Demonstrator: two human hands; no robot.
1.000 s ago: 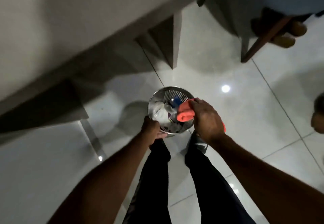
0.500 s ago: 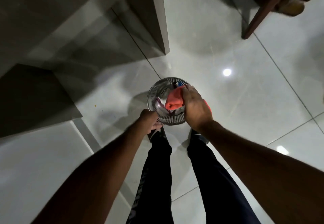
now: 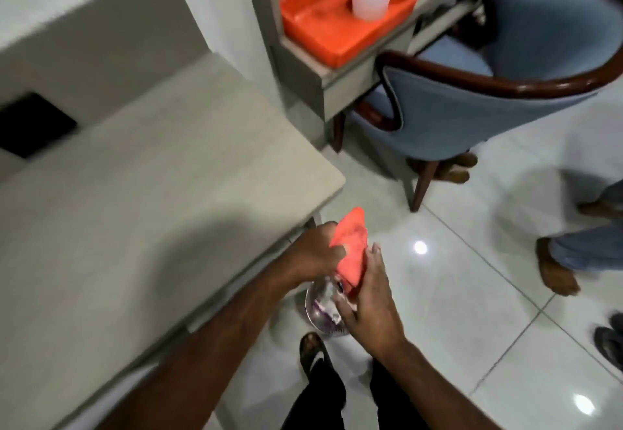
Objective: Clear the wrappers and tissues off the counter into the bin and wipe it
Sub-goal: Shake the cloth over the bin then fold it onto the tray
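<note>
**Cloth held over the bin, counter not yet wiped**

The fingers [image 3: 332, 254] of the left hand [image 3: 312, 252] are pinching the upper edge of the coral cloth [image 3: 352, 247], while the right hand [image 3: 369, 308] is cupping the lower part, its fingers only loosely curled around the fabric. The cloth is standing bunched between the two hands, just off the corner of the counter [image 3: 161, 193] and directly above the metal bin [image 3: 323, 308], which is sitting on the tiled floor [image 3: 472, 295] by the person's feet.

Crumpled paper and wrappers are showing inside the bin; the part of the counter in view is looking bare, so the wiping is probably the step in hand.

The main risk is the cloth slipping from that loose right-hand hold and dropping among the rubbish below, since it is hanging right over the bin's mouth. A knee or foot could also be knocking the light bin over while the person is turning toward the counter, spilling the wrappers back out. Motion blur is hiding fine detail, so small scraps on the counter could be going unnoticed.
</note>
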